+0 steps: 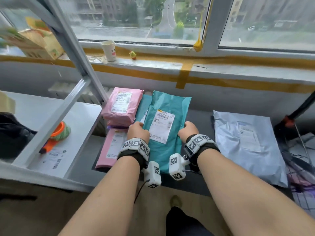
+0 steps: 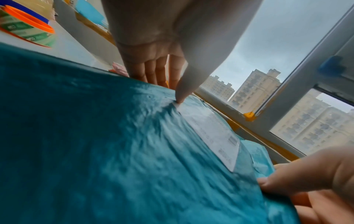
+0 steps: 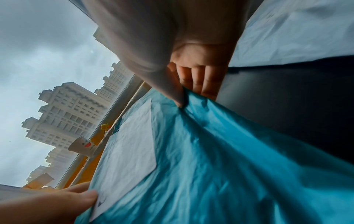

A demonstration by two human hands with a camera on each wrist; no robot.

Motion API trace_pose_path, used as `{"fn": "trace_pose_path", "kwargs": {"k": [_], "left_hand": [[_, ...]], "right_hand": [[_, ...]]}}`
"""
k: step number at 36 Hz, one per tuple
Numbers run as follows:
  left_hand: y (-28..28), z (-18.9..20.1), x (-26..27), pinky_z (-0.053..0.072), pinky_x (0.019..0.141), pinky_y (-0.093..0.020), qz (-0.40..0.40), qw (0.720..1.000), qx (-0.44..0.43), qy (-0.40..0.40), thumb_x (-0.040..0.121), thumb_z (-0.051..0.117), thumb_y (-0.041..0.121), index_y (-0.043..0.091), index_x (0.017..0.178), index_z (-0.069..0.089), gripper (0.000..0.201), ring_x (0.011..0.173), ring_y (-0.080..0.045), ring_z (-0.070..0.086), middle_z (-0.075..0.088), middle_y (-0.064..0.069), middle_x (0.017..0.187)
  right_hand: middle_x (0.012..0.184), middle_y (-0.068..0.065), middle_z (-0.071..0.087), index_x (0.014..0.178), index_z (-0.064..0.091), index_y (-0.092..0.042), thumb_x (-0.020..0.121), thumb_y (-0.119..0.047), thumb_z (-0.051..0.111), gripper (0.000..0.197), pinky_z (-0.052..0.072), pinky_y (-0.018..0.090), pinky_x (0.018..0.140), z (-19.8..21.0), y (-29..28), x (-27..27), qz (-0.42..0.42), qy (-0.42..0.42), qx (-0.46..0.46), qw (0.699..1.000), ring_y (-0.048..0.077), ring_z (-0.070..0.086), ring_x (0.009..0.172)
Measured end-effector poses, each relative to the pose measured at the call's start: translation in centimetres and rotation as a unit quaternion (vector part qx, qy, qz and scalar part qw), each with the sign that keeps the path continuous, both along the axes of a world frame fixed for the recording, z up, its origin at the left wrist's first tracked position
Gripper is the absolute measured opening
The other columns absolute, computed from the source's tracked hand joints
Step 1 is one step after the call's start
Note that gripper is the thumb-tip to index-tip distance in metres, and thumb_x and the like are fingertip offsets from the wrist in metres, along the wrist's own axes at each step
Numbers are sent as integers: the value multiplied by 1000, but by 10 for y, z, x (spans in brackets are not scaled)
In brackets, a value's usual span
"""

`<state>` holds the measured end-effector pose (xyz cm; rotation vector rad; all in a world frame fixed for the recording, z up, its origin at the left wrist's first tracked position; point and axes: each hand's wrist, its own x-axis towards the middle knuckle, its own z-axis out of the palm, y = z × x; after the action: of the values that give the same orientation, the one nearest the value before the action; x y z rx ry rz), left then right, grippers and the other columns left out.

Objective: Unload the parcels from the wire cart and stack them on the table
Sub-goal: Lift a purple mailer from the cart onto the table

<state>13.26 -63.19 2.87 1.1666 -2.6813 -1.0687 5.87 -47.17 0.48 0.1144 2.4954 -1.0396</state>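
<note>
A teal mailer parcel point(image 1: 167, 120) with a white label lies over another teal parcel point(image 1: 142, 106) on the dark table point(image 1: 201, 116). My left hand point(image 1: 137, 129) pinches its left edge, thumb on top and fingers under. My right hand point(image 1: 187, 130) pinches the right edge the same way. In the left wrist view the thumb point(image 2: 182, 94) presses the teal parcel point(image 2: 114, 144) by the label corner. In the right wrist view the thumb point(image 3: 176, 97) bunches the teal parcel point(image 3: 210, 159). Pink parcels point(image 1: 123, 106) are stacked at the left, one more pink parcel point(image 1: 110, 147) in front.
A grey-white parcel point(image 1: 247, 143) lies on the table to the right. The wire cart point(image 1: 301, 189) shows at the far right edge. A white shelf point(image 1: 51, 116) with tape rolls point(image 1: 58, 132) stands at left. A paper cup point(image 1: 109, 51) sits on the windowsill.
</note>
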Motion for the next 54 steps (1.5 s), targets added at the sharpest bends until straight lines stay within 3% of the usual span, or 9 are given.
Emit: {"fn": "trace_pose_path", "kwargs": {"k": [7,14,19,24,32,42,48,51,54], "left_hand": [[-27,-12,-37,39,98,-27,33,999,-5,-20,88,50,8,13,130,57,43,122,-25,53,58,-8,132],[-43,-17,-38,48,80,-34,81,990,-53,-101,86,47,9,14,103,66,26,98,-31,59,65,-11,109],[-56,-26,-34,46,85,-37,81,978,-55,-183,89,49,12,0,116,59,31,110,-35,55,52,-18,127],[-59,-32,-38,40,71,-30,2,980,-26,-195,89,46,12,5,110,65,29,101,-34,58,64,-16,113],[-58,-39,-41,41,74,-32,-43,977,-37,-204,93,44,8,6,117,60,29,106,-33,59,63,-15,119],[-49,-43,-48,45,82,-35,-78,976,-50,-196,93,43,8,9,115,59,27,108,-32,58,62,-14,119],[-40,-33,-45,47,79,-37,-110,957,-183,-198,92,50,12,12,119,51,27,110,-28,56,55,-8,120],[-44,-35,-49,43,82,-35,-211,926,-286,-131,86,50,4,13,113,50,28,107,-26,50,52,-7,116],[-49,-40,-55,42,85,-33,-295,907,-283,-98,81,52,2,13,112,51,33,108,-24,46,49,-5,118]], "right_hand": [[93,7,64,98,59,-10,89,-17,53,12,42,29,69,-23,-36,-51,15,-31,-1,999,28,58,80],[103,10,65,105,59,-9,90,-20,53,20,43,30,72,-43,-58,-74,27,-54,18,998,30,58,83],[101,11,63,106,59,-8,92,-17,50,20,42,30,71,-45,-69,-76,39,-61,36,997,29,56,81],[95,9,60,96,56,-10,88,-11,51,10,46,31,72,-42,-77,-71,67,-78,55,993,28,57,81],[114,9,62,120,52,-13,83,-17,57,37,50,39,90,-50,-82,-55,21,-113,30,993,29,61,100],[115,11,61,123,45,-10,86,-14,54,38,49,35,85,-53,-59,-57,-54,-88,29,994,32,61,101],[116,14,61,120,44,-7,86,-11,53,36,43,30,75,-51,-61,-62,-68,-65,34,995,33,60,103],[118,14,60,122,44,-7,86,-11,55,38,43,30,75,-51,-65,-64,-63,-62,33,996,33,60,104],[120,13,60,126,42,-7,86,-12,57,43,41,29,74,-50,-66,-66,-50,-65,39,996,32,60,106]]}}
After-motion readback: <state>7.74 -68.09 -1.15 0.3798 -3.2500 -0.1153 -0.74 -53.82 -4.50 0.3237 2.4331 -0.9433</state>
